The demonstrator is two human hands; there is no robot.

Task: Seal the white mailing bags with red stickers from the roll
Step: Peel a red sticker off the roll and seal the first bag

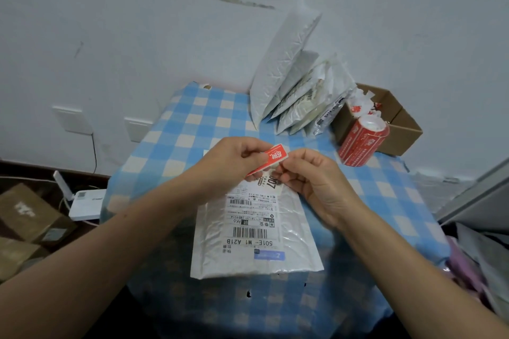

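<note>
Nearby, roll [363,143] beside cardboard box [406,131]

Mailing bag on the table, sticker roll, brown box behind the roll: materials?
Mailing bag: likely plastic film, glossy white. It wrinkles and throws sheen, and the puffy look hints at bubble padding.
Sticker roll: probably coated paper labels, red print on a white liner, slight gloss.
Box: looks like cardboard, matte brown, with folded open flaps.

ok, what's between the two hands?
Head view: a red sticker, pinched by left hand and right hand, above the mailing bag.
</note>
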